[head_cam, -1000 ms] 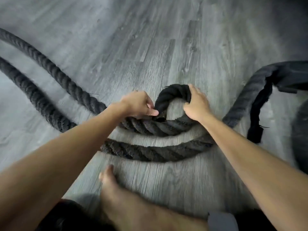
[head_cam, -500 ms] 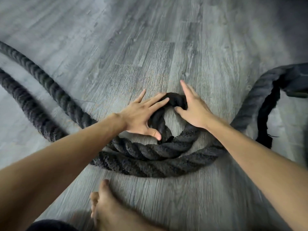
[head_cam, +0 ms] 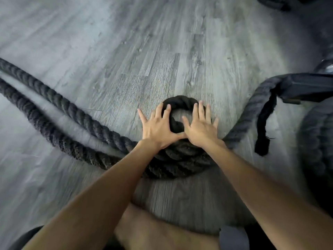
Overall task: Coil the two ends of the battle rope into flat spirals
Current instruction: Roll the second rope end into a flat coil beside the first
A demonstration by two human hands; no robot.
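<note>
A thick black battle rope [head_cam: 59,112] runs in two strands from the far left across the grey wooden floor [head_cam: 126,51] to a small tight coil [head_cam: 182,103] in front of me. My left hand [head_cam: 158,129] lies flat with fingers spread on the coil's left side. My right hand [head_cam: 200,128] lies flat and spread on its right side, thumbs nearly touching. Neither hand grips the rope; both press down on it. Outer turns of the coil [head_cam: 176,165] curve under my wrists. Another stretch of rope [head_cam: 252,107] leaves the coil to the right.
A black sleeve or strap [head_cam: 264,127] hangs off the rope at the right, by a dark flat object [head_cam: 306,89]. More coiled rope [head_cam: 313,145] lies at the right edge. My bare leg [head_cam: 162,230] is at the bottom.
Both hands went from gripping the inner loop to lying flat and spread on it. The loop has tightened into a smaller coil, and the view has shifted closer over it.
</note>
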